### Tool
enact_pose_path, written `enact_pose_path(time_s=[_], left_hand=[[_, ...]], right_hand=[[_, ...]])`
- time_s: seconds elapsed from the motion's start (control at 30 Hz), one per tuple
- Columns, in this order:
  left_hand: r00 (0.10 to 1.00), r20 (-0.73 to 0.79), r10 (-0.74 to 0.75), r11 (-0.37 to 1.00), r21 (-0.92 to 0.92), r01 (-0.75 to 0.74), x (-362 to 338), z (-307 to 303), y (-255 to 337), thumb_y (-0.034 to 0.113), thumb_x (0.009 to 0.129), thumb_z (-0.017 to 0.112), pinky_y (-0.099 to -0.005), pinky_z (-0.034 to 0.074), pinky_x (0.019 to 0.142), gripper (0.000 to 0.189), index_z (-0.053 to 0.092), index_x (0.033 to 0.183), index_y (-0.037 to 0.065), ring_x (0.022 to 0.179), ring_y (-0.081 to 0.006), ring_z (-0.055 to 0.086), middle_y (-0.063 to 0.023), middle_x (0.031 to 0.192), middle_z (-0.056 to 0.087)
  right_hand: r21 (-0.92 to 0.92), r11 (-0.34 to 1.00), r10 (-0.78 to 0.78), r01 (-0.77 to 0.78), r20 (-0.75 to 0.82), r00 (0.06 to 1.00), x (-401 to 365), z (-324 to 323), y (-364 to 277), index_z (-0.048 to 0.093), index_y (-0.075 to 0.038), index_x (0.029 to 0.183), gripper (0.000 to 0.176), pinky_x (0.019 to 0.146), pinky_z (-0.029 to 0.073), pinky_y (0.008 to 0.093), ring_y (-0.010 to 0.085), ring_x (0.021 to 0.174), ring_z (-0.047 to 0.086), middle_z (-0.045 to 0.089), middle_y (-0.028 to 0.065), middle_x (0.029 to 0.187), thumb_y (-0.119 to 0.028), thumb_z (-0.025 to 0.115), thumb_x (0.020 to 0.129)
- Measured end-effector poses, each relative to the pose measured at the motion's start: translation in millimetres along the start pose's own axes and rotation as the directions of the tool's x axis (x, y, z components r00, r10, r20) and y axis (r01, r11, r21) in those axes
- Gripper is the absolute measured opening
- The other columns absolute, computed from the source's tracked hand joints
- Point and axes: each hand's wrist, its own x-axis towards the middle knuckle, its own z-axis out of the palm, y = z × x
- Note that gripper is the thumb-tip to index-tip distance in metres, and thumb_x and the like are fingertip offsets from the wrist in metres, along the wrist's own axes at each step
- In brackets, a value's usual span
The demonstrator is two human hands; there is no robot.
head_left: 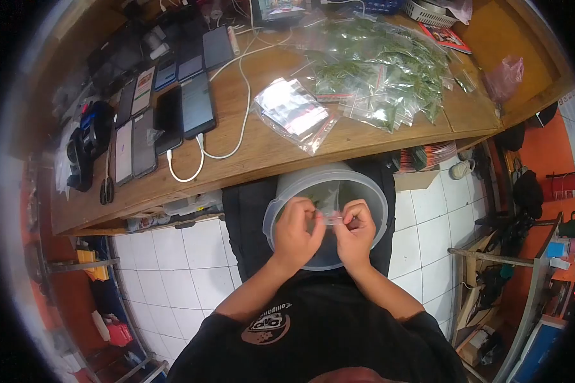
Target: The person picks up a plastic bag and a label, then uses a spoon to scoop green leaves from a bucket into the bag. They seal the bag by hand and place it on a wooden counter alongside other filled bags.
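A small clear plastic bag [330, 203] is pinched at its top edge between my two hands. My left hand [297, 231] grips the left end of that edge, and my right hand [356, 231] has fingers pressed together on the right end. Both hands are over a round translucent tub [276, 209] between my legs. Some green shows dimly in or behind the bag; which one I cannot tell. On the wooden table ahead lies a heap of clear bags with green leafy contents [390, 70]. Left of the heap is a pack of empty-looking clear bags [294, 112].
Several phones [198, 105] lie on the wooden table [262, 150] at the left, with white cables [245, 118] across it. Scissors [107, 188] and a black strap [76, 156] are at the far left. Bundled packets [425, 155] sit below the table's right side.
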Motion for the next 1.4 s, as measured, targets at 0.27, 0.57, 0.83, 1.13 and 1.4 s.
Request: enact_pose_path(time_s=[0.27, 0.57, 0.83, 1.13, 1.4], left_hand=[[0.757, 0.360, 0.545, 0.817, -0.025, -0.576, -3.0, -21.1, -9.7, 0.008, 0.073, 0.080, -0.0437, 0.046, 0.099, 0.044, 0.063, 0.113, 0.004, 0.124, -0.0345, 0.054, -0.0130, 0.128, 0.061], [0.855, 0.281, 0.436, 0.900, -0.150, -0.409, -12.6, -32.0, -1.7, 0.010, 0.068, 0.085, -0.0408, 0.049, 0.094, 0.048, 0.063, 0.111, 0.004, 0.114, -0.0333, 0.060, -0.0157, 0.115, 0.063], [0.900, -0.062, 0.432, 0.804, -0.425, -0.416, -12.4, -63.5, -17.2, 0.014, 0.064, 0.086, -0.0484, 0.045, 0.096, 0.069, 0.052, 0.124, 0.006, 0.111, -0.0355, 0.058, -0.0126, 0.107, 0.059], [0.903, -0.172, 0.393, 0.759, -0.494, -0.424, -17.1, -75.0, -31.4, 0.019, 0.065, 0.086, -0.0510, 0.040, 0.100, 0.076, 0.047, 0.129, 0.007, 0.110, -0.0349, 0.056, -0.0134, 0.106, 0.056], [0.905, -0.206, 0.372, 0.763, -0.488, -0.424, -20.5, -84.4, -42.3, 0.023, 0.068, 0.086, -0.0510, 0.040, 0.101, 0.078, 0.044, 0.131, 0.006, 0.111, -0.0339, 0.053, -0.0137, 0.106, 0.054]], right_hand=[[0.095, 0.852, 0.473, -0.515, 0.281, 0.835, 5.8, -24.5, -24.4, 0.042, -0.009, 0.077, 0.027, 0.050, 0.038, 0.0198, 0.0048, 0.058, 0.047, 0.047, -0.0026, 0.072, 0.009, 0.061, 0.082], [0.163, 0.925, 0.224, -0.344, 0.500, 0.837, 10.7, -32.2, -40.6, 0.052, -0.008, 0.090, 0.018, 0.061, 0.041, 0.0214, 0.0052, 0.069, 0.049, 0.051, -0.0014, 0.079, -0.001, 0.068, 0.085], [-0.573, 0.794, 0.469, -0.203, 0.366, 0.804, 6.1, -26.8, 28.5, 0.054, -0.006, 0.122, 0.043, 0.087, 0.046, 0.0441, 0.0302, 0.097, 0.058, 0.056, 0.0171, 0.109, -0.033, 0.065, 0.091], [-0.913, 0.401, 0.664, 0.073, 0.345, 0.663, -13.2, 17.8, 66.5, 0.067, -0.006, 0.108, 0.031, 0.095, 0.042, 0.0508, 0.0425, 0.113, 0.055, 0.058, 0.0225, 0.120, -0.028, 0.063, 0.087], [-0.819, 0.522, 0.583, -0.239, 0.139, 0.800, 4.0, -8.5, 50.2, 0.063, 0.002, 0.106, 0.032, 0.086, 0.050, 0.0505, 0.0460, 0.097, 0.062, 0.065, 0.0283, 0.100, -0.002, 0.061, 0.075]])
